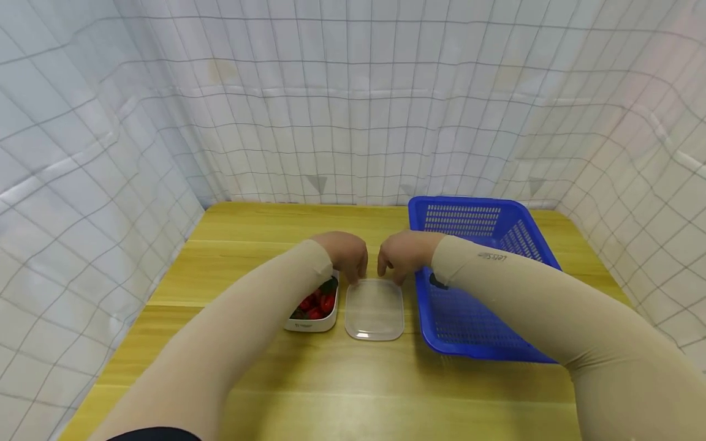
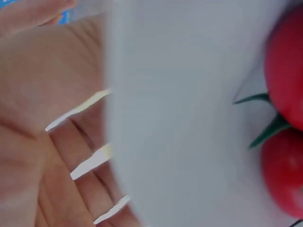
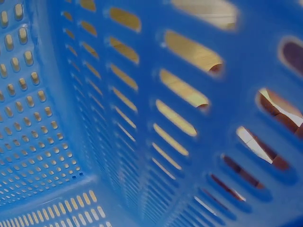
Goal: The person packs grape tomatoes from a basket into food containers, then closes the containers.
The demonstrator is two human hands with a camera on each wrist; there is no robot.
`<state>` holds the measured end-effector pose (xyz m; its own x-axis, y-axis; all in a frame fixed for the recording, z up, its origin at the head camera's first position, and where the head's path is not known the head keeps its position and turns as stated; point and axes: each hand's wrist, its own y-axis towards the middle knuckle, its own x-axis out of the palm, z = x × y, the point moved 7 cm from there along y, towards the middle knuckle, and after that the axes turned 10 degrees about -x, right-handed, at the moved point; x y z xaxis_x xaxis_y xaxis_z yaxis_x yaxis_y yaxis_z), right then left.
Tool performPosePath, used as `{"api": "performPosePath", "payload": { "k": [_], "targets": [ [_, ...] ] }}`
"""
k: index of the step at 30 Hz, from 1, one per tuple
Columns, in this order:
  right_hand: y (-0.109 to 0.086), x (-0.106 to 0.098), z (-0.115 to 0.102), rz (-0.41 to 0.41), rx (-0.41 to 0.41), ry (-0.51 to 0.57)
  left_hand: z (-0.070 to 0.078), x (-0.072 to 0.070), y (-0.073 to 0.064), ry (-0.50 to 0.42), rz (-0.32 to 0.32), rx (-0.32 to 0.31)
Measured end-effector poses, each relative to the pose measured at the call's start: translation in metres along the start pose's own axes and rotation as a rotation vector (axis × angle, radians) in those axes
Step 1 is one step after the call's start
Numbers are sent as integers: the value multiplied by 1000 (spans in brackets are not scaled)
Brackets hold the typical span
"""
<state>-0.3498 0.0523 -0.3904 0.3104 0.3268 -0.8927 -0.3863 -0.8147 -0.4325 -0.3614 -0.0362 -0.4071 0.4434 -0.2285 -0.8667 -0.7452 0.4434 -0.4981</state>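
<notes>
A translucent lid (image 1: 375,312) with rounded corners lies flat on the table. My left hand (image 1: 347,252) reaches down to its far left corner, with the fingertips touching or just above the edge. At the lid's far right corner are the fingertips of my right hand (image 1: 407,251), thumb and finger apart. Left of the lid stands a white box (image 1: 311,325) holding several red tomatoes (image 1: 315,303), partly covered by my left forearm. The left wrist view shows the box wall (image 2: 175,113) beside my loosely bent fingers, and tomatoes (image 2: 286,172) with green stems.
On the right stands a large blue slotted basket (image 1: 458,350), with my right forearm passing over it. Its perforated wall (image 3: 142,94) fills the right wrist view and hides most of that hand. White checked curtains (image 1: 358,122) surround the wooden table (image 1: 331,392).
</notes>
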Motion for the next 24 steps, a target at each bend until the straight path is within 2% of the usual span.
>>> {"api": "performPosePath", "payload": {
  "k": [5, 9, 11, 15, 17, 24],
  "targets": [
    [0, -2, -2, 13, -10, -12, 1, -10, -7, 32, -8, 13],
    [0, -2, -2, 22, -12, -15, 4, -20, -6, 56, 11, 20],
    [0, -2, -2, 26, -17, -19, 4, -18, -1, 59, -11, -4],
    [0, -1, -2, 34, -23, -20, 1, -9, 10, 67, -63, -100],
    [1, 0, -2, 38, -22, -20, 2, -7, 12, 75, -63, -134],
    [-1, -1, 0, 38, 2, -13, 12, -6, 15, 121, -71, -117]
  ]
}}
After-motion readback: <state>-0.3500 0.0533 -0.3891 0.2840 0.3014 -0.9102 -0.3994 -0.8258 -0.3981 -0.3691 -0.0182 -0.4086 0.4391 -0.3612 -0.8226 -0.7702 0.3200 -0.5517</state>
